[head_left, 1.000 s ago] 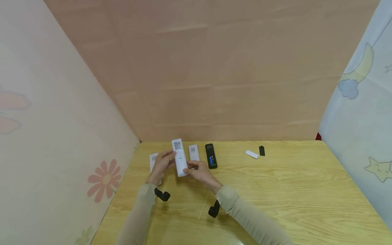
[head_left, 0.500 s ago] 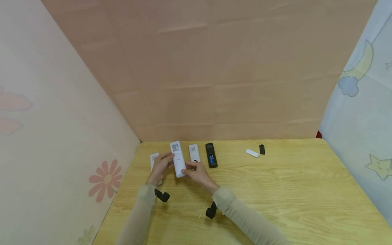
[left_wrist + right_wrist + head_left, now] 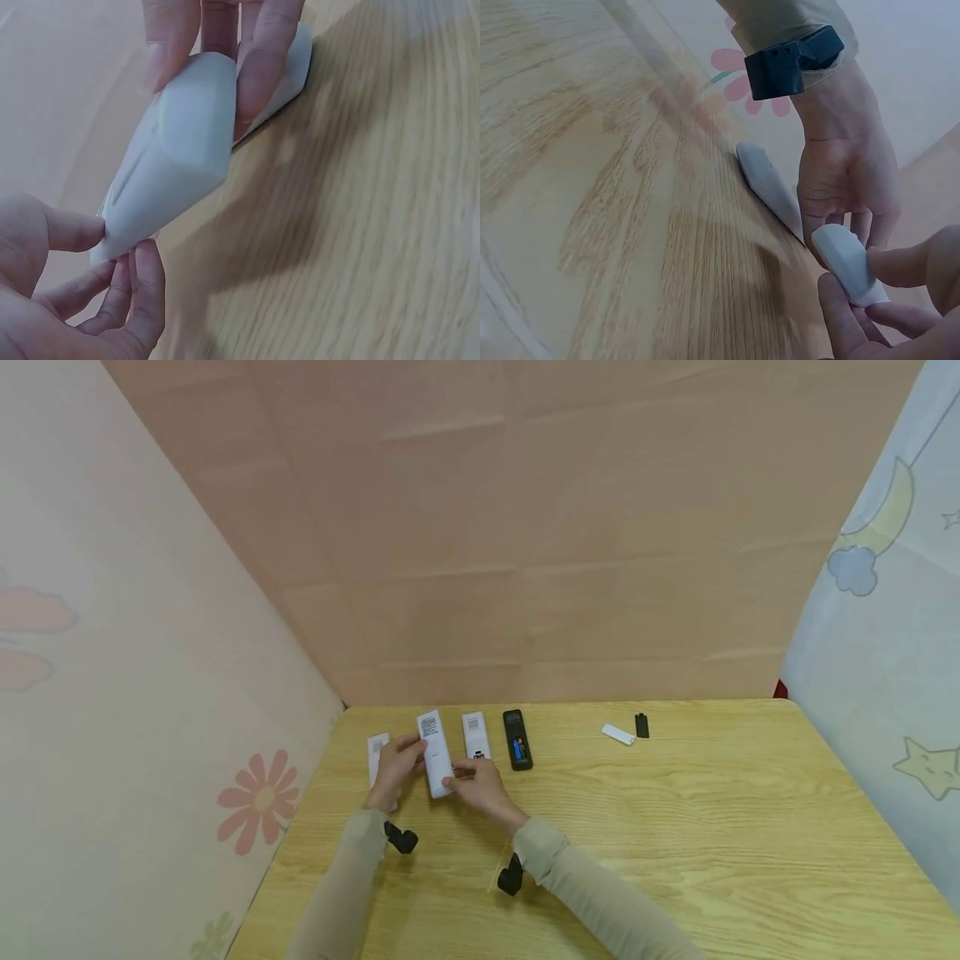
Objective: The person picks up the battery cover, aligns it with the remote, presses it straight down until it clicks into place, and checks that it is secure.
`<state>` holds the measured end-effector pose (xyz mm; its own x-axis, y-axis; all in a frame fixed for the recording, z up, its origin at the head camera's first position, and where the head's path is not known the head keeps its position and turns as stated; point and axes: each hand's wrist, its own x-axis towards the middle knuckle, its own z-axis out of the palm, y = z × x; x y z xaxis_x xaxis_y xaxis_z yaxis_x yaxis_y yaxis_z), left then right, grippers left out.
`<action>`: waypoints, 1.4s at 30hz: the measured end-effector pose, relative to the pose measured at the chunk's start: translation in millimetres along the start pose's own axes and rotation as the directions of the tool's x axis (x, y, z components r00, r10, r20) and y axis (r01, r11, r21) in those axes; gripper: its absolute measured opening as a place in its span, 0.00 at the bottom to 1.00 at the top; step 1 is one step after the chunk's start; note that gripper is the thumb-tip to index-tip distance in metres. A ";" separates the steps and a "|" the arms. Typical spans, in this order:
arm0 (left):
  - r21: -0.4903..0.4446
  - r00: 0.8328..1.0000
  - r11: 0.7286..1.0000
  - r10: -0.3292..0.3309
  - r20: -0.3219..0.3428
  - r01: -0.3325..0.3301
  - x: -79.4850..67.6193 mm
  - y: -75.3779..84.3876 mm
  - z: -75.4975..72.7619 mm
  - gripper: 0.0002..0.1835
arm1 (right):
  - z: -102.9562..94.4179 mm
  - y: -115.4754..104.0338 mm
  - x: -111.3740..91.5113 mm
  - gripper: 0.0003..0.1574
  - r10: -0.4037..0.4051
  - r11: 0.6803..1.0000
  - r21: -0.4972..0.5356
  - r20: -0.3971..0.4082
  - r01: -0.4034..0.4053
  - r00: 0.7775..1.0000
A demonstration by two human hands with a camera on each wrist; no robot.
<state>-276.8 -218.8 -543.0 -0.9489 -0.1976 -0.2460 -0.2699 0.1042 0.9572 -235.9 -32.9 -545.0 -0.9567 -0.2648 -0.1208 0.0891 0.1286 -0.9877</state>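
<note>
Both hands hold a white remote control (image 3: 437, 760) above the table, its labelled back turned up. My left hand (image 3: 397, 767) pinches the remote's left edge near the middle. On the right side, near the lower end, my right hand (image 3: 483, 787) grips it with the thumb on top and fingers beneath. The left wrist view shows the rounded end of the remote (image 3: 184, 127) between the two hands, raised over the wood. A second white remote (image 3: 377, 752) lies partly hidden behind my left hand. A third white remote (image 3: 474, 733), its battery bay exposed, lies just beyond my right hand.
A black remote (image 3: 517, 739) lies right of the white ones, with batteries showing in its uncovered bay. Farther right are a white battery cover (image 3: 618, 735) and a black battery cover (image 3: 642, 726). A thin pale strip (image 3: 498, 868) lies near my right wrist. Walls border the table.
The held remote has come slightly lower and nearer, and its tilt has shifted a little. My right hand and forearm have moved slightly left with it. The grip of both hands stays the same.
</note>
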 end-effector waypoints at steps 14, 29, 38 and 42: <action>0.106 1.000 0.994 0.020 -0.023 -0.018 2.0 -5.0 -1.4 0.22 | 7.5 7.7 3.2 0.25 -0.022 0.992 -0.123 -0.014 0.020 1.000; 0.154 0.997 0.988 0.032 -0.063 -0.022 1.0 -16.6 -5.0 0.21 | 16.6 12.9 2.6 0.26 -0.029 0.979 -0.202 -0.019 0.024 0.999; 0.273 0.996 0.961 0.065 -0.066 -0.045 -3.3 -15.4 -6.0 0.21 | 22.1 11.7 1.5 0.21 -0.105 0.960 -0.261 -0.011 0.098 0.994; 0.382 0.989 0.920 0.128 -0.071 -0.092 -3.2 -15.5 -5.8 0.20 | 23.8 11.3 0.9 0.21 -0.111 0.960 -0.260 -0.015 0.103 0.994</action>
<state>-268.7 -225.5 -556.1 -0.9616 -0.2511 -0.1103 -0.2238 0.4859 0.8449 -229.1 -54.4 -558.6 -0.9649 -0.2626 -0.0086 -0.0855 0.3446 -0.9349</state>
